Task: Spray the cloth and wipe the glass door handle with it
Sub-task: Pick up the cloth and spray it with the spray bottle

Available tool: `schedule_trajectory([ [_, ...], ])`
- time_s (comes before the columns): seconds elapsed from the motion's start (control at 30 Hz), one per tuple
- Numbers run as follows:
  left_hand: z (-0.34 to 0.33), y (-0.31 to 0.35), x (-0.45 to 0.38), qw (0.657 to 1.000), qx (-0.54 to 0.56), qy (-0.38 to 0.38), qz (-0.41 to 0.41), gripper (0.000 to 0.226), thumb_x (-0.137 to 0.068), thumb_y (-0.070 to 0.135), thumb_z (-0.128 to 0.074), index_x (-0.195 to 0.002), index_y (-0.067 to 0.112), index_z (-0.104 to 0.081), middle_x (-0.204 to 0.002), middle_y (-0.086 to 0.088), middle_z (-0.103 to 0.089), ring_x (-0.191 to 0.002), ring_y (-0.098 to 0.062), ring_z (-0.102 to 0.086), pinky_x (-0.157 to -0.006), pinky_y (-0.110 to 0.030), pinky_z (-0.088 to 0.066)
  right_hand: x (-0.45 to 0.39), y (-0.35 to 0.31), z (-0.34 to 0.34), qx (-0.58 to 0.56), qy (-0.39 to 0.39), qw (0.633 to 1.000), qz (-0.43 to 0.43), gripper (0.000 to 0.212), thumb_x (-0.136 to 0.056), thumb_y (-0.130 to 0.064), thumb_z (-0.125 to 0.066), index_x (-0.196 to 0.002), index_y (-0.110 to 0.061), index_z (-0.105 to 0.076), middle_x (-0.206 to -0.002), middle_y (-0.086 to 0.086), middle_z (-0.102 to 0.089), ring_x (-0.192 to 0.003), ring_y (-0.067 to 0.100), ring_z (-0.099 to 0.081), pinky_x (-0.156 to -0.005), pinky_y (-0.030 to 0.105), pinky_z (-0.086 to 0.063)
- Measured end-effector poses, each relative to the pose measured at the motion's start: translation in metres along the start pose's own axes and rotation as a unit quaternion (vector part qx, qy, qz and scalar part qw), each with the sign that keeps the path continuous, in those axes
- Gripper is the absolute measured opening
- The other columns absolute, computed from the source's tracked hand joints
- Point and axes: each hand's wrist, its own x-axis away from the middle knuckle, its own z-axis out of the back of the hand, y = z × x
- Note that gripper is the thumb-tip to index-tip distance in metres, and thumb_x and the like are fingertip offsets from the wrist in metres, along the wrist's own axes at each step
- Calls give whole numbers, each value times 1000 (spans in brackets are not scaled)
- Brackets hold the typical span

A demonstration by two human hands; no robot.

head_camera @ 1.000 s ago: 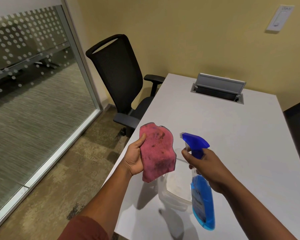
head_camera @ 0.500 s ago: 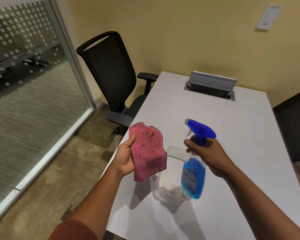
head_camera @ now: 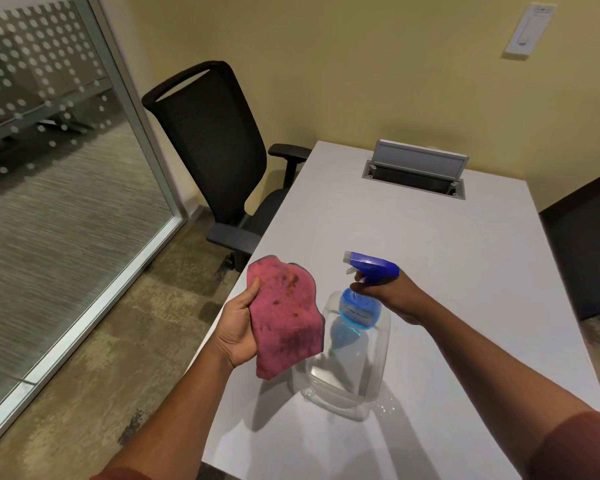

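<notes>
Your white rectangular surface [head_camera: 465,271] carries a clear plastic tub [head_camera: 347,393] at 6 o'clock. Your left hand [head_camera: 238,327] grips the stained pink cloth [head_camera: 286,317], thumb on top. At its 3 o'clock, your right hand's [head_camera: 392,296] fingers wrap the blue spray bottle [head_camera: 361,289], nozzle facing the cloth.

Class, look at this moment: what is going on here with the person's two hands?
A person stands at a white table. The left hand holds up a stained pink cloth, while the right hand grips a blue spray bottle by its neck, nozzle pointed toward the cloth. A clear plastic container sits on the table beneath the bottle. No door handle is in view, so wiping has not started.
</notes>
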Motion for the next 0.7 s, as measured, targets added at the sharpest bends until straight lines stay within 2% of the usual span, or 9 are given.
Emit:
schedule_trajectory([
  [0.1, 1, -1, 1, 1000, 0, 2, 1, 55, -100, 47, -48, -135, 8, -62, -133, -21, -65, -115, -35, -67, -103, -50, -49, -8, 7, 2, 6, 3, 1000, -12, 23, -82, 11, -68, -89, -10, -62, -81, 6, -62, -78, 17, -59, -68, 21, -52],
  [0.2, 2, -2, 2, 1000, -2, 3, -2, 52, -100, 47, -47, -132, 8, -64, -129, -20, -68, -111, -34, -70, -98, -48, -55, -11, 14, 3, -2, 7, 1000, -20, 25, -82, 15, -64, -92, -7, -62, -83, 7, -62, -76, 16, -58, -65, 19, -52],
  [0.33, 5, -6, 1, 1000, 0, 10, 1, 49, -100, 45, -48, -129, 9, -66, -127, -20, -69, -112, -35, -68, -102, -49, -51, -16, 23, 2, -4, 18, 999, -27, 25, -81, 14, -64, -94, -7, -63, -87, 8, -62, -81, 17, -59, -68, 22, -52],
  [0.5, 9, -11, 0, 1000, 12, 17, 10, 48, -99, 45, -49, -114, 10, -78, -128, -19, -69, -110, -33, -70, -107, -49, -46, -21, 28, 3, 4, 27, 999, -19, 25, -81, 13, -63, -92, -9, -65, -87, 7, -64, -82, 17, -59, -72, 27, -51],
  [0.7, 11, -18, -1, 999, 21, 22, 15, 50, -95, 46, -53, -122, 9, -73, -129, -19, -69, -109, -33, -71, -105, -48, -47, -22, 34, 9, -14, 25, 999, -22, 23, -81, 14, -61, -91, -6, -64, -86, 10, -63, -83, 18, -58, -72, 28, -50],
])
